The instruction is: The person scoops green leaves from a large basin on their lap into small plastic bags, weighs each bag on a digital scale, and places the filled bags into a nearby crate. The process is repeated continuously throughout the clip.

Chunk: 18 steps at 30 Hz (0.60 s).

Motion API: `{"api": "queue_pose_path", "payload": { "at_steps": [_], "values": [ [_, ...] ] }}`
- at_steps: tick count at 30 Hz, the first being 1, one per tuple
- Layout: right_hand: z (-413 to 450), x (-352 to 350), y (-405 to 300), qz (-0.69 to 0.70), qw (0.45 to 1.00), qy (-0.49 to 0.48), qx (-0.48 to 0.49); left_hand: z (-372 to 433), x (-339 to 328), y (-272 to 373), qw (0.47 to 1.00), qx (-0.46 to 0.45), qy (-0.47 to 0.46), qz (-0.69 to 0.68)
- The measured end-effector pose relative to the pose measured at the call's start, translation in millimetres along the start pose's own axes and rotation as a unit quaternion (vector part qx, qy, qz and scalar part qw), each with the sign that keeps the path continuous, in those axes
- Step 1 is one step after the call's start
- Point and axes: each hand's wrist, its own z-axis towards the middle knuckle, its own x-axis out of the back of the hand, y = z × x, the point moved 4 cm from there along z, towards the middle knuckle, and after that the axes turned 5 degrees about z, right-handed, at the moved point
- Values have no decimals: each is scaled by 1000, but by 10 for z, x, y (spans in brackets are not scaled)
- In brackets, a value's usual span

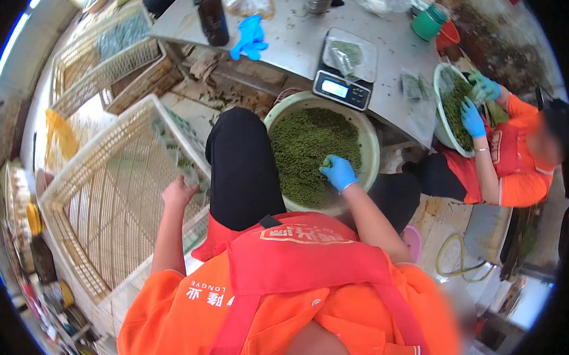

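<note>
My right hand point(340, 173), in a blue glove, is over a large pale tub point(370, 157) between my knees. Its fingers are bunched, with a bit of green at the tips. Small green berries point(307, 148), perhaps green peppercorns, fill much of the tub. Bare, my left hand point(179, 192) reaches over the right side of a cream slatted plastic crate point(118, 184). Clear bags with green contents point(184, 162) lie along that side, close to its fingers. Whether the hand grips one cannot be made out.
A digital scale point(345, 87) bearing a filled clear bag point(346, 56) stands on a metal table point(288, 44). A blue glove point(250, 37) and dark bottle point(212, 21) lie nearby. At right, a co-worker's gloved hands point(473, 117) work over another tub point(440, 128). More crates point(103, 66) stand back left.
</note>
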Motion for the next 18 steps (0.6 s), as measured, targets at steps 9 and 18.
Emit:
{"api": "queue_pose_path", "payload": {
  "at_steps": [9,18],
  "values": [
    [-319,575,-315,105,989,47,92,278,-343,112,992,1,-41,115],
    [362,1340,-1465,-100,930,299,190,77,-246,52,991,-70,2,110]
  ]
}}
